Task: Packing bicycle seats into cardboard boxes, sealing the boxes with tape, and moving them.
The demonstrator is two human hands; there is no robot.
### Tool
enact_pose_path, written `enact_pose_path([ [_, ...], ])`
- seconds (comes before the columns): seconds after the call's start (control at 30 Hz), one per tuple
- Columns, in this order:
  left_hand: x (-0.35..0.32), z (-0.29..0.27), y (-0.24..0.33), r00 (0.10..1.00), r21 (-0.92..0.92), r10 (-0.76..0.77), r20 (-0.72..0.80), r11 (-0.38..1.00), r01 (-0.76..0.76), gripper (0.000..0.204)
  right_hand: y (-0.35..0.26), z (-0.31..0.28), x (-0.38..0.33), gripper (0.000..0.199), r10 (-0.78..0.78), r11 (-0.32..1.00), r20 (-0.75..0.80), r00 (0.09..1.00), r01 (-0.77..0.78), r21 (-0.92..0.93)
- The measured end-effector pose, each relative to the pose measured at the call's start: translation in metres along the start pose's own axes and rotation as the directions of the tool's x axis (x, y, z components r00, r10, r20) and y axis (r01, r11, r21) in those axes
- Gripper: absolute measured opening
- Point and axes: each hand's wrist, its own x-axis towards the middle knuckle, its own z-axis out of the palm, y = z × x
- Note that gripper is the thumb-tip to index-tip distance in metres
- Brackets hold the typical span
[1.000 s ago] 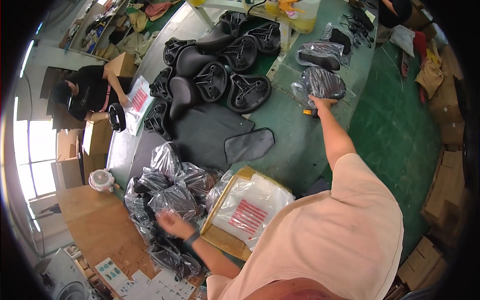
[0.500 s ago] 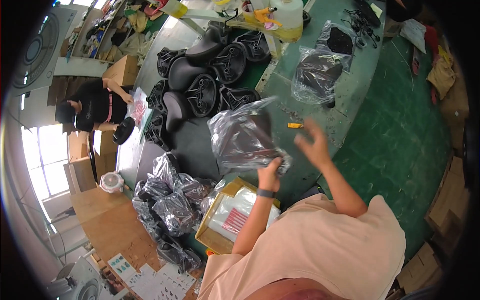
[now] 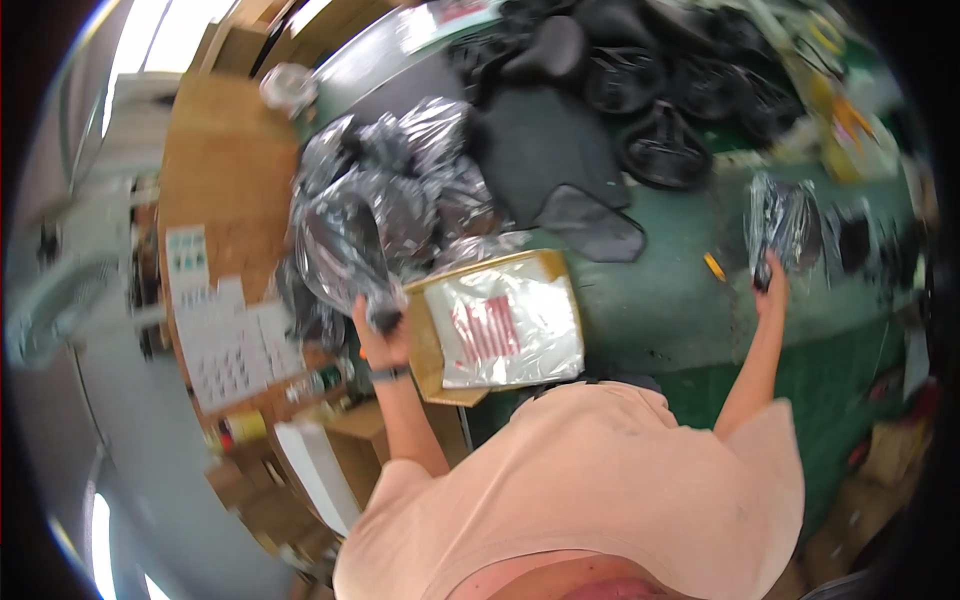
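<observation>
- Left hand — closed on the neck of a bagged saddle, a black seat in crinkly clear plastic, held over the left edge of the bench beside the heap of bagged saddles.
- Right hand — fingers closed on the lower end of a second bagged saddle, which lies on the green bench top, well apart from the first.
- Handling, as judged: the seat inside is probably stiff and moderately heavy; the film is thin, slippery and easily torn. Best taken by the narrow nose through the plastic, not by loose film alone.
- Cardboard box holding a white plastic packet — just right of the left hand, between the two hands.
- Bare black saddles — piled at the far side of the bench; a flat black saddle cover in front of them.
- Small yellow tool — near the right hand.
- Obstructions: the box and the heap crowd the left hand; the right has open bench about it.
</observation>
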Motion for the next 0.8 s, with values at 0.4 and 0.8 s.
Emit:
enact_pose_path([
  [0.4, 0.229, -0.244, 0.211, 0.948, -0.217, 0.082, -0.307, 0.964, -0.153, 0.077, 0.167, 0.525, -0.336, 0.097, 0.009, 0.637, 0.965, 0.261, 0.743, -0.206],
  [0.8, 0.013, -0.076, -0.125, 0.769, 0.820, 0.292, 0.568, -0.125, -0.559, 0.011, 0.002, 0.406, 0.052, 0.087, -0.568, 0.010, 0.101, 0.817, 0.130, -0.991],
])
